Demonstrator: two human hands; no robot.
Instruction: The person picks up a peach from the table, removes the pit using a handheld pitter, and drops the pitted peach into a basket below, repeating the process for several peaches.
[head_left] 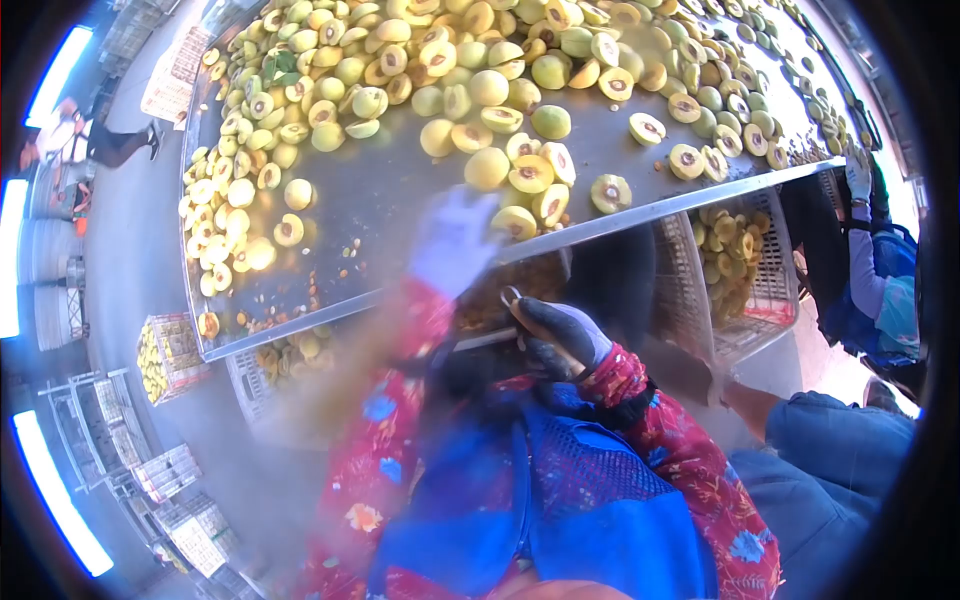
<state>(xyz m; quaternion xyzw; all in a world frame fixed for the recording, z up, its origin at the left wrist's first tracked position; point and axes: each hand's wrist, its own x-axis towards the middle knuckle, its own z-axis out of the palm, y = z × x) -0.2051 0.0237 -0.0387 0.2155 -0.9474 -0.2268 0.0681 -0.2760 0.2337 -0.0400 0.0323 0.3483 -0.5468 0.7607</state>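
My left hand [455, 240], in a white glove, is smeared by motion over the front edge of the metal table [375, 205]. Its fingers are too blurred to show whether they grip anything. Just right of it lie halved yellow-green stone fruits [530, 173], some with brown pits or hollows showing. My right hand [570, 335], in a glove with dark fingers, is closed below the table edge. From its fingers sticks a small tool with a curved metal loop [510, 295]; the handle is mostly hidden.
Fruit heaps [400, 50] cover the table's far side and left. A plastic crate [690, 270] of fruit stands under the table at right, another crate [170, 355] at left. A co-worker's blue-clad leg [830, 440] is close on my right; another person [95, 140] is far left.
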